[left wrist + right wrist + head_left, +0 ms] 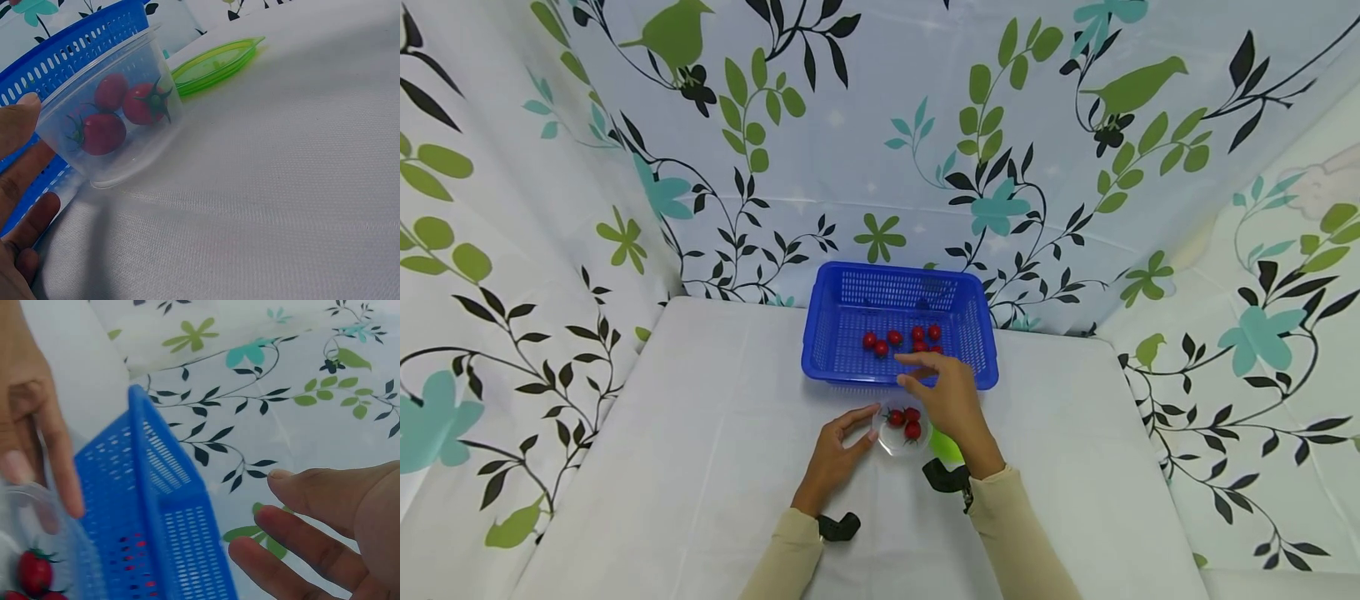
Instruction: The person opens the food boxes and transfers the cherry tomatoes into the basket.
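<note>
My left hand (pixel 837 454) holds a clear plastic tub (pixel 889 443) from its left side, thumb and fingers against the wall. Inside the tub lie three cherry tomatoes (pixel 104 133) with green stems. My right hand (pixel 953 406) hovers between the tub and the front rim of a blue plastic basket (pixel 808 333). Its thumb and fingers are spread apart with nothing between them, as the right wrist view shows too. Several more cherry tomatoes (pixel 881 348) lie on the basket's floor, some partly hidden behind the right hand.
A bright green lid (pixel 215 65) lies on the white tablecloth (pixel 722 433) to the right of the tub, partly covered by my right hand in the head view. Behind the basket hangs a curtain (pixel 850 183) printed with leaves and birds.
</note>
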`<state>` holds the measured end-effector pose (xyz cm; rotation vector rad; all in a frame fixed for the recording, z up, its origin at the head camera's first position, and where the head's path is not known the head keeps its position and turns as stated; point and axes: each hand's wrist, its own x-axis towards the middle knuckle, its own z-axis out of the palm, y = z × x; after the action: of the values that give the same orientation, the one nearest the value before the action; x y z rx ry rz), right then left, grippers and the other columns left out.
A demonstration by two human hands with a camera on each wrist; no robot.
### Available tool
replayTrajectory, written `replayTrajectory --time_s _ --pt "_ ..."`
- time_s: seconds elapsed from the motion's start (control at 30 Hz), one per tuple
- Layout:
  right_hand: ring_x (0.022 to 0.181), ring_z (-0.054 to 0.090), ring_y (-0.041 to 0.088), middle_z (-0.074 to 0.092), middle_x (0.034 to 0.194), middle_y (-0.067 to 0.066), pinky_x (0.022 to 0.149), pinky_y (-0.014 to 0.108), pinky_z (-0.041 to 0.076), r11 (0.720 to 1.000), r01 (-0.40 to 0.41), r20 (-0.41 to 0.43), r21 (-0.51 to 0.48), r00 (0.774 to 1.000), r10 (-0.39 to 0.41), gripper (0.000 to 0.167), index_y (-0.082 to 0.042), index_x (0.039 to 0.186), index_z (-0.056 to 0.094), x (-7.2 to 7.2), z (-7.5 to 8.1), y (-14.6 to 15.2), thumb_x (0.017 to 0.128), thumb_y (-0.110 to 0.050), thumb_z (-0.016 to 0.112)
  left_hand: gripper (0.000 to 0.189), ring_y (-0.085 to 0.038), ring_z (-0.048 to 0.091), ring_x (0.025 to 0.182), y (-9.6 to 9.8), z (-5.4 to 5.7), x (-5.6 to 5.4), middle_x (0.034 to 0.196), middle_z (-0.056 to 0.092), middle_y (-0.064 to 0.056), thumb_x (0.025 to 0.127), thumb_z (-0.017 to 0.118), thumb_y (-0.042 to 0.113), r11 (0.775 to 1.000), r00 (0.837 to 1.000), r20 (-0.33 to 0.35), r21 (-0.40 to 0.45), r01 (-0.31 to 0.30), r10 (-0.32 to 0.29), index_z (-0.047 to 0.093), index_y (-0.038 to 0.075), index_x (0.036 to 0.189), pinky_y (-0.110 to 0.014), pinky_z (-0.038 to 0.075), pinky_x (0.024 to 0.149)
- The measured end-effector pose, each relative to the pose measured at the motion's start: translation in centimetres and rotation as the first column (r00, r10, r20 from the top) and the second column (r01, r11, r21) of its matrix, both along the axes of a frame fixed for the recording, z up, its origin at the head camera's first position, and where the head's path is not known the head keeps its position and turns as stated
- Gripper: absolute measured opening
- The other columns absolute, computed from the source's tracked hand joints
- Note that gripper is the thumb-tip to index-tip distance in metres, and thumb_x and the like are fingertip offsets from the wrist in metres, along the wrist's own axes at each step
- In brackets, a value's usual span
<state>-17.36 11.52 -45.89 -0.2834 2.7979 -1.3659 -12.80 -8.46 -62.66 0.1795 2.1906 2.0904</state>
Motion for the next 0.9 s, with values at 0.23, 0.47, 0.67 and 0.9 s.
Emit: replayTrajectory --time_s 0.23,0.47,0.67,0.9 --pt "0.111 0.075 0.027 0.081 0.119 0.001 0.095 0.052 0.061 0.999 0.004 0.032 -0.035 0.999 -0.003 0.030 -0.019 0.123 0.081 1.6 -3.0 0.4 0.094 -0.013 0.081 0.044 -0.021 0.056 0.146 0.1 0.0 0.0 0.148 0.067 0.001 0.101 0.074 0.013 1.000 1.000 0.000 -0.004 -0.007 0.007 0.067 0.020 0.144 -0.028 0.033 0.126" --pt "0.108 0.076 0.031 0.080 0.119 0.004 0.084 0.044 0.063 1.000 0.011 0.021 -0.005 1.000 -0.011 0.029 -0.015 0.124 0.080 2.5 -5.3 0.5 0.094 -0.013 0.081 0.044 -0.021 0.056 0.145 0.2 0.0 0.0 0.148 0.067 0.002 0.101 0.074 0.014 1.000 1.000 0.006 -0.011 -0.015 0.016 0.068 0.023 0.143 -0.039 0.032 0.129" --pt "0.107 0.076 0.033 0.081 0.117 0.009 0.093 0.051 0.061 0.999 0.015 0.010 0.038 1.000 -0.016 0.030 -0.011 0.122 0.080 2.9 -7.0 0.5 0.092 -0.009 0.082 0.044 -0.020 0.057 0.145 0.3 0.0 -0.1 0.147 0.068 0.002 0.100 0.075 0.014 1.000 1.000 -0.007 -0.024 -0.019 0.019 0.068 0.022 0.143 -0.030 0.035 0.126" --pt "0.111 0.076 0.036 0.080 0.120 0.010 0.096 0.054 0.060 0.996 0.009 -0.006 0.094 1.000 -0.008 0.033 -0.010 0.123 0.080 3.1 -8.0 0.4 0.090 -0.008 0.084 0.043 -0.019 0.058 0.144 0.3 0.1 -0.2 0.148 0.067 0.004 0.101 0.074 0.015 0.999 1.000 0.001 -0.036 -0.022 0.022 0.068 0.021 0.143 -0.038 0.035 0.128"
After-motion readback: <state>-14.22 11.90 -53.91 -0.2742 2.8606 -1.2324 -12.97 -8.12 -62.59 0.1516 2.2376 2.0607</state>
